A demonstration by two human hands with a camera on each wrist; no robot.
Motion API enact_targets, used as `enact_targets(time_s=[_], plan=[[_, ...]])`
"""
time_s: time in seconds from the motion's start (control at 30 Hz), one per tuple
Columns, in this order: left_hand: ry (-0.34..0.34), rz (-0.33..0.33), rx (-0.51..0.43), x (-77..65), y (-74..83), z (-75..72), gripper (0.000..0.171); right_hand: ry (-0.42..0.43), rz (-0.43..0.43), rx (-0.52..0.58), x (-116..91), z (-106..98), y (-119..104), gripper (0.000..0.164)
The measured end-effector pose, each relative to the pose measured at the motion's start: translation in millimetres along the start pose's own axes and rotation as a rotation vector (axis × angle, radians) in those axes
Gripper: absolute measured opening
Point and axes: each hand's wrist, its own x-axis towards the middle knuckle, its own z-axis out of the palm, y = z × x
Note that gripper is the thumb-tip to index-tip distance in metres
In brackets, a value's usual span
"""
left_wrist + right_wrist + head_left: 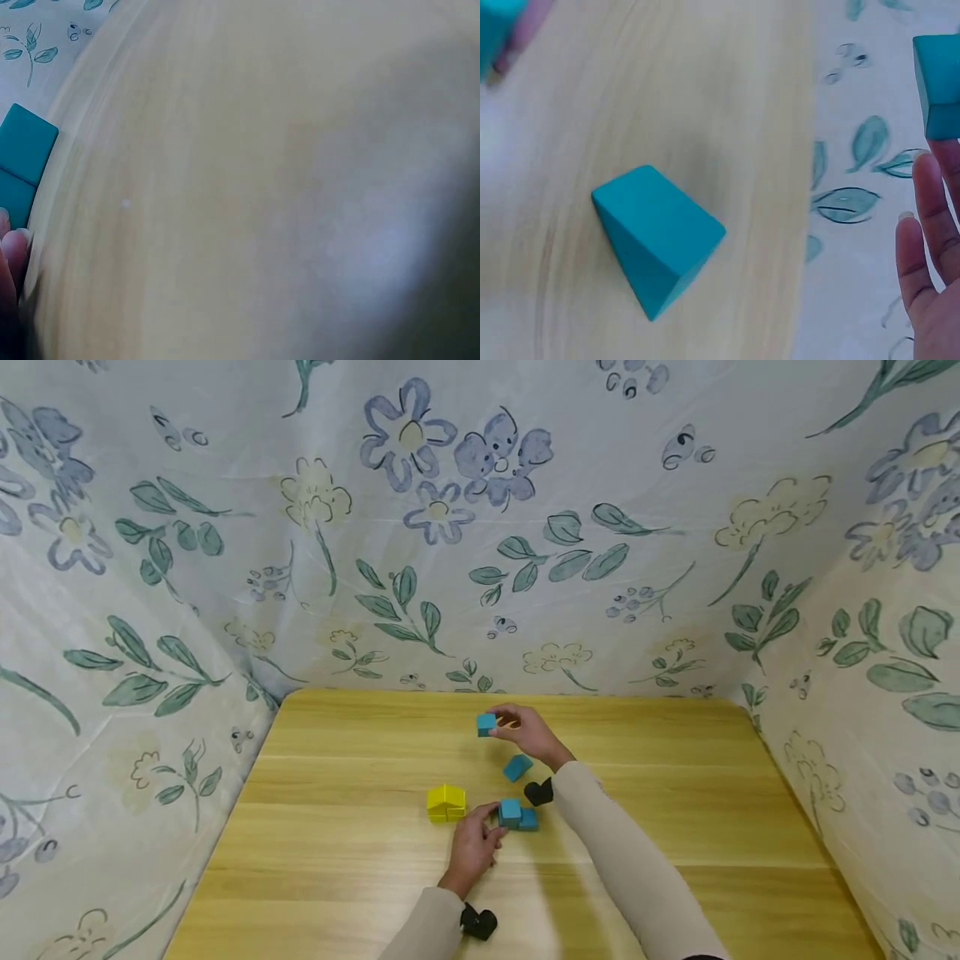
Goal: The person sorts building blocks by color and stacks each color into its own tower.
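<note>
My right hand (pixel 527 732) pinches a blue cube (pixel 486 724) between thumb and fingers, raised over the far part of the table. In the right wrist view this cube (pixel 939 86) shows at the right edge above the fingers. My left hand (pixel 472 847) holds the left side of a small group of blue blocks (pixel 510 812), thumb at the near side and index finger at the far side. Another blue block (pixel 529 819) adjoins the group on the right. A blue triangular block (pixel 660 232) lies on the table between the two hands.
Left of the blue group stand yellow blocks (pixel 446 803) with a peaked top, close to my left fingers. The wooden table (pixel 337 860) is bordered at the back and sides by floral cloth (pixel 450 568). Black wrist cameras (pixel 478 922) sit on both wrists.
</note>
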Motion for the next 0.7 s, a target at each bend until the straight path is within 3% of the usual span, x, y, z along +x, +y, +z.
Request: enact_targets(time_s=[0.2, 0.43, 0.5, 0.7], plan=[[-0.011, -0.014, 0.012, -1.2, 1.0, 1.0, 0.043, 0.115, -0.066, 0.034, -42.3, -8.1, -1.9, 0.038], [-0.015, -0.03, 0.019, -0.4, -1.3, -0.4, 0.044, 0.198, -0.08, 0.039, -91.0, 1.9, 11.9, 0.037], [-0.012, -0.03, 0.016, -0.4, -2.0, -0.3, 0.044, 0.207, -0.061, 0.045, -104.8, 4.4, 8.0, 0.037], [-0.006, -0.012, 0.01, -1.6, -0.5, 0.7, 0.043, 0.221, -0.005, 0.038, -135.0, 10.9, 25.2, 0.037]])
